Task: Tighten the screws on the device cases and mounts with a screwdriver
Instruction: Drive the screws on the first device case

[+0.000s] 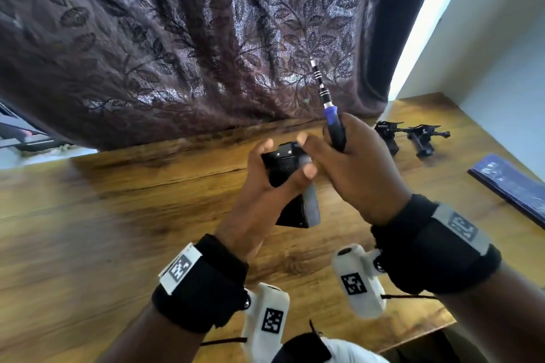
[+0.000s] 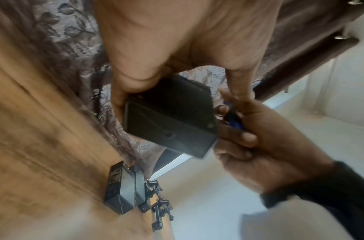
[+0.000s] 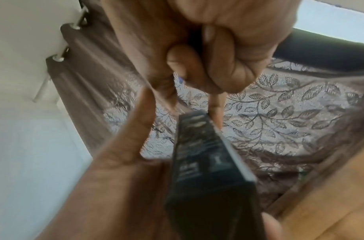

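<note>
Your left hand (image 1: 267, 177) holds the black case (image 1: 287, 168) in the air above the table (image 1: 118, 200), thumb on one side and fingers curled round the other. The case is tilted, one end pointing down toward you. Your right hand (image 1: 351, 165) is closed round the blue handle of the screwdriver (image 1: 331, 115), and its thumb and first fingers also touch the top edge of the case. The bit points up and away, not at any screw.

The first risk is the case itself. It hangs on a side pinch only, with nothing under it, so if you push the bit in while it is in the air, it can turn in your fingers or slip down to the table. The second risk is the driver: your right hand does two jobs at once, and the handle could slide when you let go of the case. The third is the bit jumping out of a screw head and scratching the case, or meeting your left fingers. The wrist views are blurred, so I cannot say for sure which screws are loose.

Further away, two black mounts (image 1: 413, 135) stand near the curtain (image 1: 206, 38), and a dark box (image 1: 510, 186) lies at the right edge.
</note>
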`<state>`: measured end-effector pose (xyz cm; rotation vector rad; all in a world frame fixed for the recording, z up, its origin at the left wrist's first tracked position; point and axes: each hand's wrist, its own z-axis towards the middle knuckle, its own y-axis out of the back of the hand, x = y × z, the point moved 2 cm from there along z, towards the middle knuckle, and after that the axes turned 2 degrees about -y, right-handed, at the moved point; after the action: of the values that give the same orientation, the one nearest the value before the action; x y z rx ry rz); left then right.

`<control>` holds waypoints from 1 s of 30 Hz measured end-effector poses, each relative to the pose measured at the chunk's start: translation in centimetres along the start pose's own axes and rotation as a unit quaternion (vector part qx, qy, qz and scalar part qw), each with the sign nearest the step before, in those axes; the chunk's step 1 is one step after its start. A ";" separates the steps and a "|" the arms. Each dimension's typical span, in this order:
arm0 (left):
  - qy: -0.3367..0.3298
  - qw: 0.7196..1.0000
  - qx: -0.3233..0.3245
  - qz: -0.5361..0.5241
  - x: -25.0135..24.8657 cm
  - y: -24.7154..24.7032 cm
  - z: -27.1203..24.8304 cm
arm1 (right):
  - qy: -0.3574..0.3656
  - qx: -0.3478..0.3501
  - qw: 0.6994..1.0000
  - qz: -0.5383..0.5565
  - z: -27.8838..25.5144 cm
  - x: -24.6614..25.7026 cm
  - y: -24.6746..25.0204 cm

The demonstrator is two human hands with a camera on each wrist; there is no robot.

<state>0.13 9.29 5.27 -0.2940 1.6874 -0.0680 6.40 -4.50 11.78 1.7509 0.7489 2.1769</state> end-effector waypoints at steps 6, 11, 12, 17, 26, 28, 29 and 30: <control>-0.012 0.984 -0.013 -0.178 -0.7 0.5 -0.9 | -0.042 0.068 0.973 0.218 -1.2 0.3 1.0; -0.011 0.966 -0.004 -0.259 -1.1 1.6 -1.0 | -0.066 0.048 0.964 0.252 -1.8 -1.0 2.4; -0.004 0.963 0.003 -0.268 -1.1 1.7 -0.9 | -0.062 0.046 0.968 0.240 -2.0 -1.4 2.7; 0.014 0.963 -0.013 -0.268 -1.2 2.0 -0.9 | 0.012 0.021 0.995 0.099 -3.5 -2.1 3.7; -0.023 0.979 -0.033 -0.198 -1.8 1.3 -1.2 | 0.085 0.051 0.995 0.004 -5.8 0.0 4.1; -0.021 0.978 -0.025 -0.208 -1.7 1.1 -1.6 | 0.092 0.037 0.995 -0.016 -6.5 0.3 4.4; -0.021 0.977 -0.021 -0.212 -1.7 1.1 -1.7 | 0.092 0.030 0.995 -0.021 -6.7 0.4 4.5; -0.019 0.976 -0.022 -0.217 -1.7 1.1 -1.7 | 0.095 0.023 0.995 -0.028 -7.1 0.5 4.6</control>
<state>-1.56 10.51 6.87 -0.6902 1.5630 -0.3460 0.06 -9.77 13.63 1.5371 0.8867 2.3289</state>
